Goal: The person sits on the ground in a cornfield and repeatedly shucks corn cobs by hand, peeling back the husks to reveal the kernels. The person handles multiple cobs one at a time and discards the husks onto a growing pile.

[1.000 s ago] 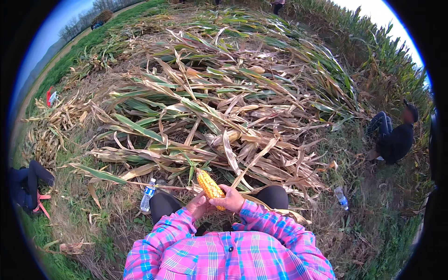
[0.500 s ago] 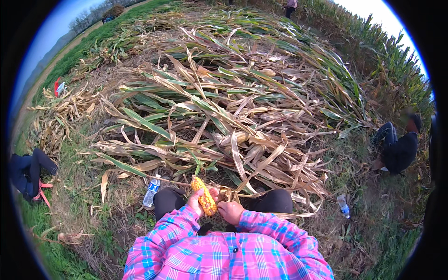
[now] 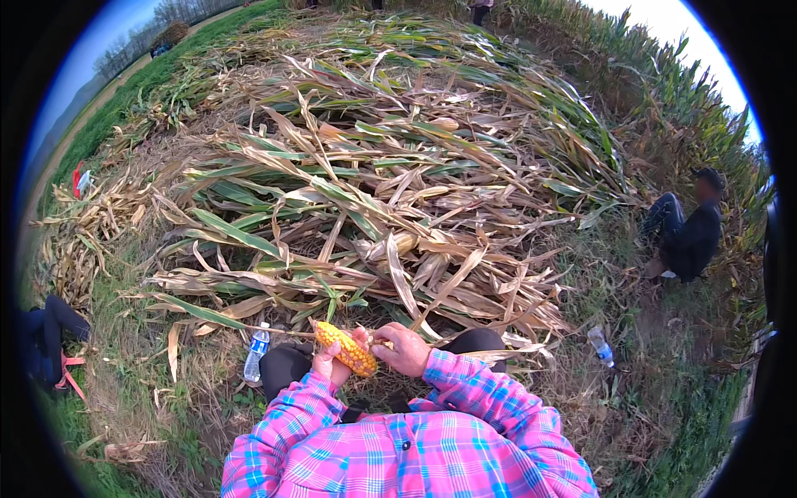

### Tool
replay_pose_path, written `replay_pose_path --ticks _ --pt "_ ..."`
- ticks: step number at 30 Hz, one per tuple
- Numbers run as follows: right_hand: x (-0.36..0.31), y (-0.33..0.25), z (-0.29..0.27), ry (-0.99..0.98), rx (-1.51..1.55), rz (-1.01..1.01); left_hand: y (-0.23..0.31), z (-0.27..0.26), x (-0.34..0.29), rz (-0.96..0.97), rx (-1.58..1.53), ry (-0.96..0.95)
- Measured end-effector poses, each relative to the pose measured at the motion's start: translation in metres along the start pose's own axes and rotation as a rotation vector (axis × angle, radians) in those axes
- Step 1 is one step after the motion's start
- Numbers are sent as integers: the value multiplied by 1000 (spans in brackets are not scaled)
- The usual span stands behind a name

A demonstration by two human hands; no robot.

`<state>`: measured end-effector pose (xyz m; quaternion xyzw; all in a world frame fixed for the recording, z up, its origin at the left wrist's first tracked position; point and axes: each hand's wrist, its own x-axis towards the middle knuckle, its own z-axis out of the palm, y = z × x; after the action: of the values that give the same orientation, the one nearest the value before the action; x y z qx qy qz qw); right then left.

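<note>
A husked ear of corn [image 3: 342, 347], yellow with reddish kernels, slants in front of my body between my knees. My left hand [image 3: 330, 366] is closed around its underside, thumb along the near side. Against the ear's right side, my right hand [image 3: 405, 349] is closed, fingers curled and thumb pressed in. A small pale yellowish bit shows at its fingertips, too small to name. Just past my hands lies a heap of cut corn stalks and dry leaves [image 3: 365, 199], with some husk-covered ears [image 3: 397, 243] among them.
A water bottle [image 3: 256, 355] stands beside my left knee; another bottle [image 3: 600, 346] lies on the grass to the right. One person in dark clothes sits at the right [image 3: 693, 228], another at the left edge [image 3: 50, 340]. Standing corn [image 3: 631, 91] lines the far right.
The ear has tilted closer to level, its far tip swinging left. My right hand has risen from beside its lower end to higher along its side. The whole view has shifted slightly.
</note>
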<state>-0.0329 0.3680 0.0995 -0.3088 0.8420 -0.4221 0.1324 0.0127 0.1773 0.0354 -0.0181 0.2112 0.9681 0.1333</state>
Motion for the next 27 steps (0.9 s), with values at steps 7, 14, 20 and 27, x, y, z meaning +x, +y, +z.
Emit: replay_pose_path --ticks 7,14,20,27 --pt "-9 1 40 -204 195 148 -14 3 -9 -159 14 42" --pt "-19 20 8 -172 -202 457 -7 -42 1 -208 249 866" --pt "-44 30 20 -545 -412 182 -16 -40 2 -242 362 746" --pt "-21 -7 -30 -641 -434 142 0 -44 4 -108 433 840"
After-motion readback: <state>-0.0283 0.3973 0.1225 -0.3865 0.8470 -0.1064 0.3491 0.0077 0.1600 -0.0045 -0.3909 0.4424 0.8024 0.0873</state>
